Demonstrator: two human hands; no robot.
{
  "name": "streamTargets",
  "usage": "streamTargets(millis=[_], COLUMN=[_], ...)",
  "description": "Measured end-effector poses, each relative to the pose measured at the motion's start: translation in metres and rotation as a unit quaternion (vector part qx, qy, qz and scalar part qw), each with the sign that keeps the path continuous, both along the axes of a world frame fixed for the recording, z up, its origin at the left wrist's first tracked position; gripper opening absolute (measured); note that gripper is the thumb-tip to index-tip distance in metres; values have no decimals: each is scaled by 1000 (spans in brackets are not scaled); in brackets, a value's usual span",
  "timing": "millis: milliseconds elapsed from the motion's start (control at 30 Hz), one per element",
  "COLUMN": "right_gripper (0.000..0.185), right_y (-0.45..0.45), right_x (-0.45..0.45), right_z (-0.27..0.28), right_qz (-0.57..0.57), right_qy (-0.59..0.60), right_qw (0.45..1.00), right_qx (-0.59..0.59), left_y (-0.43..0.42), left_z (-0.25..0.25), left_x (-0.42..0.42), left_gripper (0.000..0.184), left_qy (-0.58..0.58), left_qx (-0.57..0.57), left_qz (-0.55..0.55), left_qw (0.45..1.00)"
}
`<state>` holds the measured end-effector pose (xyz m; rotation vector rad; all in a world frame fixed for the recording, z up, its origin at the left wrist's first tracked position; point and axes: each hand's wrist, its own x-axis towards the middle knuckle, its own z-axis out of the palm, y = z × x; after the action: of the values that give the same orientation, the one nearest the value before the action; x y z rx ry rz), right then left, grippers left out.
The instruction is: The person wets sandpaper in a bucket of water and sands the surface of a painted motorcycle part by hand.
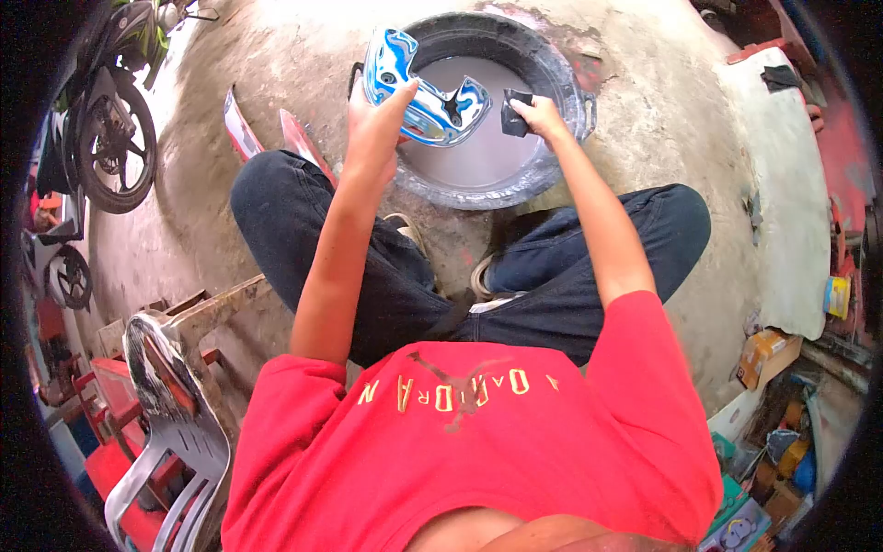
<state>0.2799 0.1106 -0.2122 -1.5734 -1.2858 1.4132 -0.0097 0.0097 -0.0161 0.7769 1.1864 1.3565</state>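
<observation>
A curved, glossy part [441, 115] with blue, white and silver swirls hangs tilted over the left side of a round dark basin [497, 198]. My left hand [375, 124] is closed on the part's left end, thumb on its face. Cloudy grey liquid [460, 166] fills the bottom of the basin. Over the basin's right side, my right hand [541, 118] pinches a small dark grey sheet [516, 112], apart from the curved part. The dark sheet looks like sandpaper or cloth; I cannot tell which.
Two red and white pieces [243, 129] lie on the floor left of my knee. A motorcycle wheel [118, 147] stands at the upper left. A grey plastic chair [179, 442] is at the lower left. A cardboard box [768, 357] and clutter are at the right.
</observation>
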Motion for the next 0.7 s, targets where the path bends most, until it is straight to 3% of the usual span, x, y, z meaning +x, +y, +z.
streamTargets(millis=[67,233,267,367,567,700], right_gripper=[22,27,27,29,32,30], right_y=[2,-27,-30,-45,-46,-32], right_x=[-8,-54,-60,-77,-77,-66], right_z=[-60,-145,-164,-125,-98,-124], right_qz=[-7,47,51,70,39,52], right_qy=[-35,-52,-65,-307,-334,-290], right_qw=[999,995,994,945,939,955], right_qx=[34,-69,-67,-90,-76,-36], left_y=[3,4,0,5,7,10], left_z=[-3,-3,3,-7,-7,-11], left_x=[-2,0,0,-2,2,2], left_gripper=[40,37,37,38,44,46], left_qy=[5,-45,-38,-63,-94,-83], left_qx=[-4,50,17,25,32,36], left_qz=[18,33,18,24,33,39], left_qw=[1000,997,999,997,995,995])
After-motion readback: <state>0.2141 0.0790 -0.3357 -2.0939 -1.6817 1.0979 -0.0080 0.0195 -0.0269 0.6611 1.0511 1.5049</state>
